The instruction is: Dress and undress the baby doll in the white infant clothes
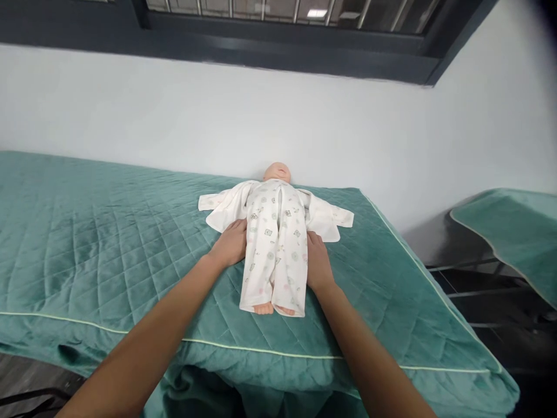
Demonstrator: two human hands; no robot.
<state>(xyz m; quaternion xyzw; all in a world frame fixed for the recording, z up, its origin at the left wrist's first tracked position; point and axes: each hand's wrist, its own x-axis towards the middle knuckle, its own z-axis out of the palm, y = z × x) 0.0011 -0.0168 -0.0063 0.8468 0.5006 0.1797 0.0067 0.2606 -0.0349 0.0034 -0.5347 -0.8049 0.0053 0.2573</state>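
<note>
A baby doll (277,172) lies on its back on a green quilted cover, with its head by the wall and its feet towards me. White printed trousers (265,249) cover its legs and reach up near its neck; the toes poke out below the hems. Under them a white long-sleeved top (232,203) lies spread open, sleeves out to both sides. My left hand (231,242) is closed at the left edge of the trousers, fingertips partly hidden. Against the opposite edge, my right hand (318,260) is closed too, with most of its fingers behind the cloth.
The green quilted bed cover (130,244) has a pale piped edge at the front and right. Behind it rises a white wall (174,116) with a dark-framed barred window (282,40). Another green-covered surface (517,226) stands at the right, past a gap with metal bars.
</note>
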